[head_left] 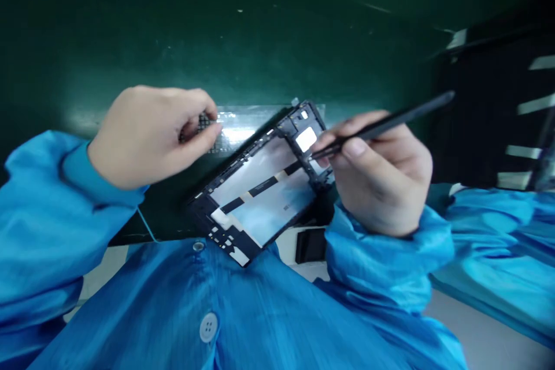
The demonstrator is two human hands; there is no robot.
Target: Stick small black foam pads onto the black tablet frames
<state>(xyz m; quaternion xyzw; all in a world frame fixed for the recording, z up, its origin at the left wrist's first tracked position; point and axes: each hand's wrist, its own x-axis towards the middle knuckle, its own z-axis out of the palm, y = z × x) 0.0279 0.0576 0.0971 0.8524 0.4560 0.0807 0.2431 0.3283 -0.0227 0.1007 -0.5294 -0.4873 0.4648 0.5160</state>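
A phone mid-frame [260,185] with a black rim and a silvery inner panel lies tilted in front of me, its lower corner against my blue coat. My right hand [381,173] is closed around dark tweezers [403,115], held like a pen. Their tip is at the upper right part of the frame, close to a white square patch [306,139]. My left hand [156,136] has its thumb and forefinger curled together at the left end of a clear plastic sheet [236,134] with a dotted grid pattern. The frame's upper edge overlaps this sheet.
The green work surface [217,46] stretches away beyond the hands, with small specks on it. At the right is a black panel [485,104] with pale tape strips. Another person's blue sleeve [503,237] shows at the right edge. A dark box-like object [310,244] is below the table edge.
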